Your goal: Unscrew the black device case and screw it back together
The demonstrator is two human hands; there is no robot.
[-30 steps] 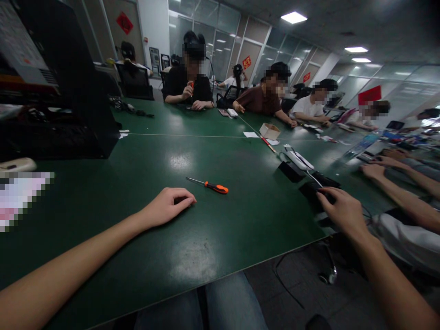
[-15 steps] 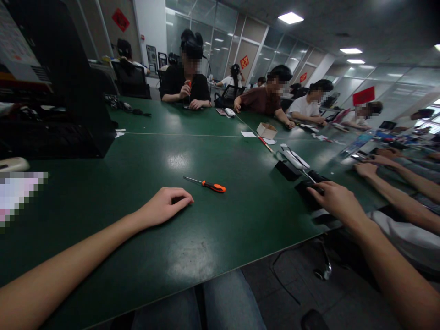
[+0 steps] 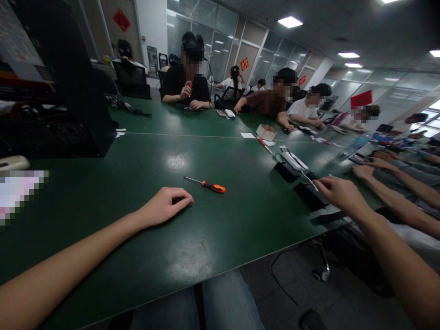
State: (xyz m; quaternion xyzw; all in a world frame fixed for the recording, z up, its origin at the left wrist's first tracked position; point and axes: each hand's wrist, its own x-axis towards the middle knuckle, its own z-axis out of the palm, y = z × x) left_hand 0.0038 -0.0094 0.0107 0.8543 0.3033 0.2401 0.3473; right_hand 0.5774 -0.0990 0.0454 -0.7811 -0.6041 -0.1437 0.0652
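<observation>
Orange s/driver (image 3: pixel 208 185), nr L fingers (image 3: pixel 179 191), apart

Here's the left hand (image 3: pixel 168 205), bare, and the right hand (image 3: pixel 340 192), bare too, both forearms (image 3: pixel 85 256) uncovered! Down below, blue trousers (image 3: pixel 228 300), faded, probably denim, though shadow swallows much of them.

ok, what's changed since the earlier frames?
Right hand has shifted slightly up in the picture, exposing more of the black item beside it; whether it grips the white cable is unclear. Left hand and screwdriver stayed put on the table.
</observation>
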